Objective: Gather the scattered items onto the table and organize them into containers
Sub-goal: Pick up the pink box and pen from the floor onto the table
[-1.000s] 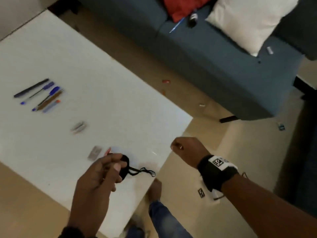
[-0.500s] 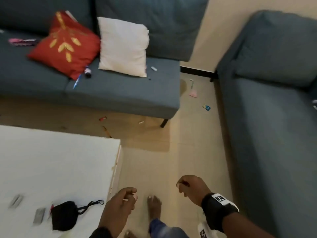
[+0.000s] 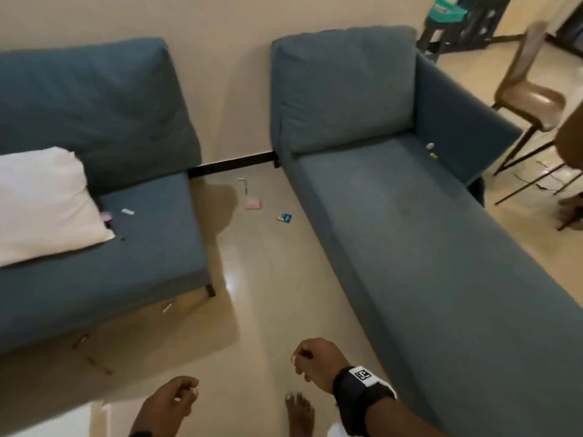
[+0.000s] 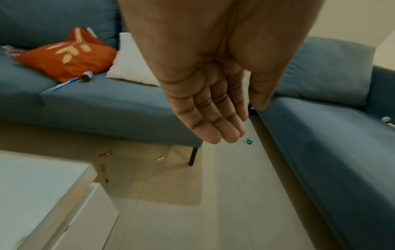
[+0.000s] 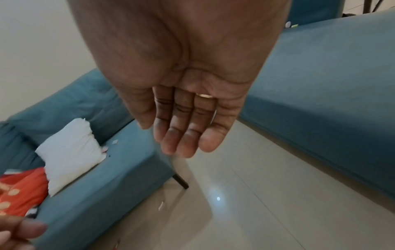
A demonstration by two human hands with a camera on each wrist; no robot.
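Standing between two sofas, both hands empty: left hand [image 4: 213, 94] and right hand [image 5: 183, 108] hang with fingers loosely curled. Gathering looks early: blue packet [image 3: 284, 217] and pink item [image 3: 252, 203] lie on the floor, small bits on the sofa seat [image 3: 151, 234]. Table [image 4: 32, 186] cut off; no containers seen.

Living room corner, two blue sofas on pale tile.

Left sofa [image 3: 104, 247] carries a white cushion [image 3: 41, 203]; right sofa [image 3: 426, 234] runs long beside it, glossy tiled floor [image 3: 271, 298] between them. Plain cream wall [image 3: 227, 74] with dark skirting behind. Red patterned cushion [image 4: 66, 55] further left. Brown chair [image 3: 530, 89] far right; white table corner [image 4: 32, 194] near.
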